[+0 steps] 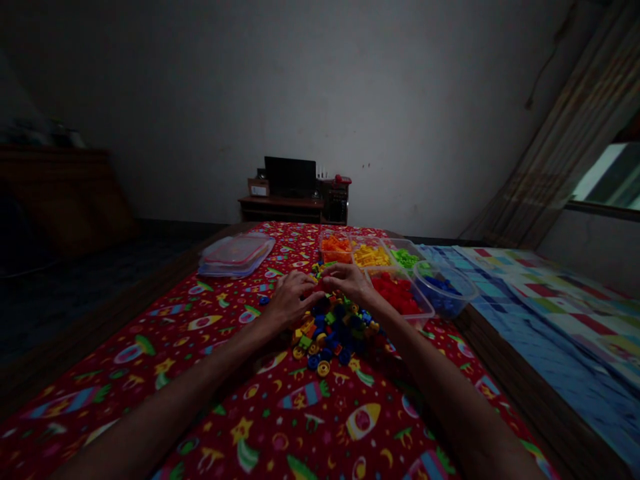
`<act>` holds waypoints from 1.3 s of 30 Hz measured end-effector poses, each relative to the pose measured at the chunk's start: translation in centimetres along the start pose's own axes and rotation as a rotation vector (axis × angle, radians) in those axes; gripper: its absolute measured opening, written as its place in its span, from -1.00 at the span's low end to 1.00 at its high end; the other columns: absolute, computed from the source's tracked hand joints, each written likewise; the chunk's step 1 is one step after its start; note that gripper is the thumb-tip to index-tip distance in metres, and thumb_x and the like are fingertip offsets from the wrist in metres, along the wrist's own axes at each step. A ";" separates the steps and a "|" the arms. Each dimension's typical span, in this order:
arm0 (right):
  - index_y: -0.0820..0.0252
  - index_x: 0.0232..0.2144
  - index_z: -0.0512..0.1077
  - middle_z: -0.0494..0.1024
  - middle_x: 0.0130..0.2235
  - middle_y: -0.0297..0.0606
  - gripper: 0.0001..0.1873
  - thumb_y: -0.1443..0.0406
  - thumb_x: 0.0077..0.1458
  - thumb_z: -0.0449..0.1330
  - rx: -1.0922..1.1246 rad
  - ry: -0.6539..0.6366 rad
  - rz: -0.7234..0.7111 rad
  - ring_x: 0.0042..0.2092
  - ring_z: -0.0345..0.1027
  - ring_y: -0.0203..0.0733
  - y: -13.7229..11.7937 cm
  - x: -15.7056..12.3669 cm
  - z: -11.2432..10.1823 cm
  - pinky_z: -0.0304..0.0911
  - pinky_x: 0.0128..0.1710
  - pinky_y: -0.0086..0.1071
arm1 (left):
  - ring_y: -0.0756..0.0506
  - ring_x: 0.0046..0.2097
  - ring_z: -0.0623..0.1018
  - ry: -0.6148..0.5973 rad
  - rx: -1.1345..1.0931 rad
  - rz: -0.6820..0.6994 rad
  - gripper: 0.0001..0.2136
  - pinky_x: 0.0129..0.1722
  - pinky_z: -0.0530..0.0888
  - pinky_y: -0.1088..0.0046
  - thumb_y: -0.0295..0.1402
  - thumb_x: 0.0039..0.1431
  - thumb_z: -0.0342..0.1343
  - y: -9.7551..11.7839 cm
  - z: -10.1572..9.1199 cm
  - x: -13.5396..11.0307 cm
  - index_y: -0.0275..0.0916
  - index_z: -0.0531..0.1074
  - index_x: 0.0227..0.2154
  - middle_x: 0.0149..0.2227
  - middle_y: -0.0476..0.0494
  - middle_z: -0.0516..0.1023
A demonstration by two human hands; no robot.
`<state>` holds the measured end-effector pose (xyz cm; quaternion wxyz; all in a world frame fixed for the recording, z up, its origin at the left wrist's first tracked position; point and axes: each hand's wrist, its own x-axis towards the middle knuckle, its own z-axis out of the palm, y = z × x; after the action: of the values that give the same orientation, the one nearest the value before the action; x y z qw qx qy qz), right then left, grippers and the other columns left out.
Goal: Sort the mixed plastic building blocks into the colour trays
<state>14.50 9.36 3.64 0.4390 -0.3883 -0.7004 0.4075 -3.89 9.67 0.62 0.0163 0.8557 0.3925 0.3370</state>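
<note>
Two hands (291, 295) (350, 281), one heap of toy pieces (333, 335), five containers (453, 305), one monitor (291, 176).

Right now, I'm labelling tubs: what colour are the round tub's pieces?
Blue pieces, seen in the head view.

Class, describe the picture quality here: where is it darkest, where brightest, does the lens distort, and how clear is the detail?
Head view: dim overall, the cabinet at left sinking into shadow; head view: a pale bright patch in the window at right; head view: apparent wide-angle stretch, the curtain slanting near the edge; head view: the mixed pile stays colourful, but its dark blue pieces blend together.
</note>
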 end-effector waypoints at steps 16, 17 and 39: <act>0.26 -0.38 0.50 0.54 -0.46 -0.26 -0.80 0.25 -0.05 0.18 -0.285 0.260 -0.052 -0.42 0.41 -0.27 -0.6 0.0 -7.3 0.28 -0.40 -0.43 | -0.18 -0.11 0.47 0.005 -0.019 -0.102 -0.80 -0.04 0.40 0.25 -0.34 0.04 0.01 0.1 1.3 -0.3 -0.22 0.48 -0.30 -0.21 -0.18 0.53; 0.27 -0.36 0.50 0.54 -0.45 -0.24 -0.80 0.27 -0.04 0.17 -0.371 0.271 -0.027 -0.42 0.41 -0.27 -0.9 -0.3 -8.3 0.28 -0.40 -0.43 | -0.17 -0.09 0.47 -0.009 -0.034 -0.102 -0.78 -0.04 0.40 0.26 -0.35 0.04 0.00 0.1 1.4 -0.4 -0.22 0.47 -0.27 -0.20 -0.17 0.53; 0.24 -0.33 0.56 0.60 -0.31 -0.14 -0.78 0.40 0.07 0.09 -0.891 0.380 -0.061 -0.31 0.45 -0.24 -4.3 -1.9 -10.0 0.28 -0.27 -0.42 | -0.16 0.26 0.15 -0.393 0.154 0.578 -0.72 0.29 -0.14 0.11 -0.26 0.26 -0.06 9.7 1.7 -3.7 -0.07 0.36 0.00 0.21 -0.02 0.27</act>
<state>23.61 8.37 9.78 0.3619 -0.5852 -0.7253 -0.0230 1.83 0.82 0.10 -0.0690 0.9785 0.1480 0.1259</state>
